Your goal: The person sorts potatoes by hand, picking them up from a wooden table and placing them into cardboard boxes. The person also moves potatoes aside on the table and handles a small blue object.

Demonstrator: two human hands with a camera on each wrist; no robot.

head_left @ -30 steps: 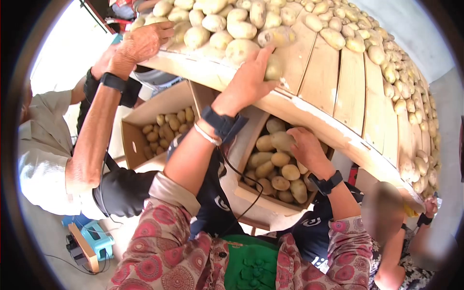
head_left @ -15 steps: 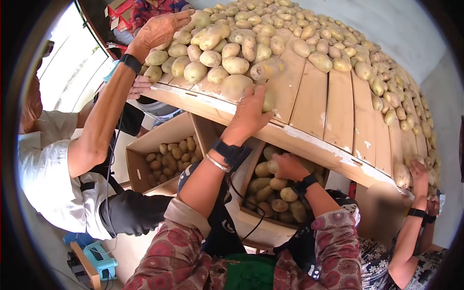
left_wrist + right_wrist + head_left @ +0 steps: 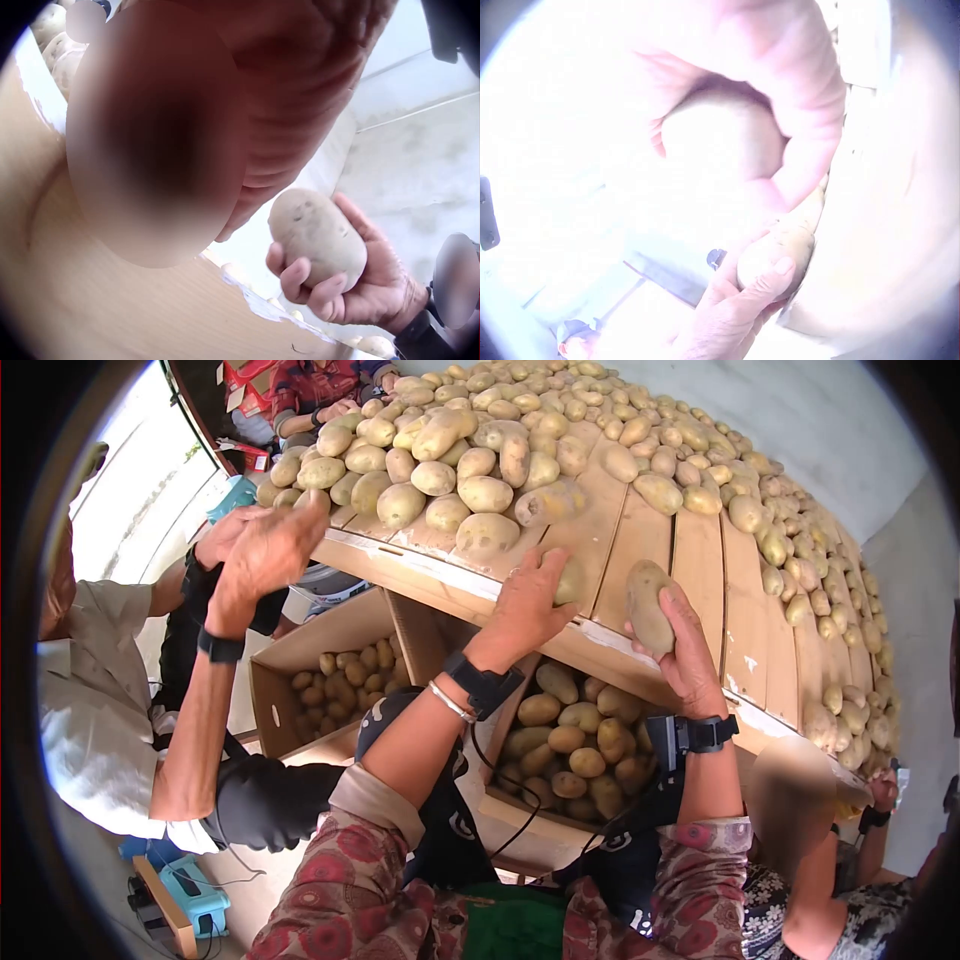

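Note:
My right hand [image 3: 688, 660] grips a large oval potato [image 3: 650, 608] above the table's front edge, thumb and fingers curled round it. That same potato [image 3: 319, 238] shows in the left wrist view, its skin dull with dark spots. At the table edge, to the left of it, my left hand [image 3: 522, 610] holds another potato [image 3: 571, 582], mostly covered by the fingers in the head view. The right wrist view shows that left hand [image 3: 731, 319] with its thumb across its potato [image 3: 776, 262]. Below both hands, a cardboard box [image 3: 520, 812] holds many potatoes.
Potatoes [image 3: 485, 495] are heaped along the slatted wooden table [image 3: 640, 550]. A second cardboard box [image 3: 275, 710] with potatoes stands to the left. Another person's hand [image 3: 275, 555] is at the left corner; others sit around. A dark cable [image 3: 515, 785] hangs beside the near box.
My right hand has come up out of the near box, bringing a potato above the table edge. My left hand keeps its potato at the edge. The neighbour's hand has drawn back from the pile.

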